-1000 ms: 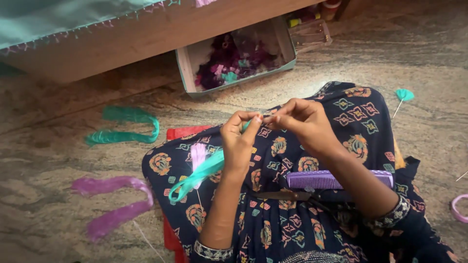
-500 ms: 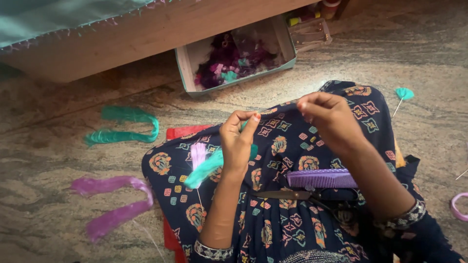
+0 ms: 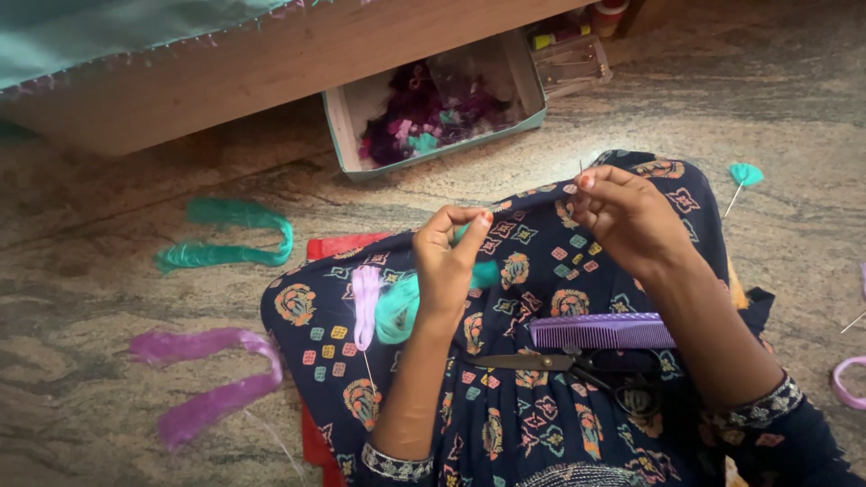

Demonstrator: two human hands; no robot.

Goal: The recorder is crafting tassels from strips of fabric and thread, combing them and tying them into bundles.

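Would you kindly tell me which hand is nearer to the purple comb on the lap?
Right. The right hand is above the purple comb; the left hand sits farther off to its left.

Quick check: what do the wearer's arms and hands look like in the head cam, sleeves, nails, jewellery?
Both forearms are bare. The left hand and right hand show red-painted nails; no rings or bracelets visible. Dark navy sleeves are pushed up towards the elbows, each ending in a patterned trim band: left cuff, right cuff.

Open cardboard box (image 3: 347,117), pale teal-edged, rectangular, on floor under wooden bed frame; holds purple, teal fibre scraps. No labels, signs, screens.
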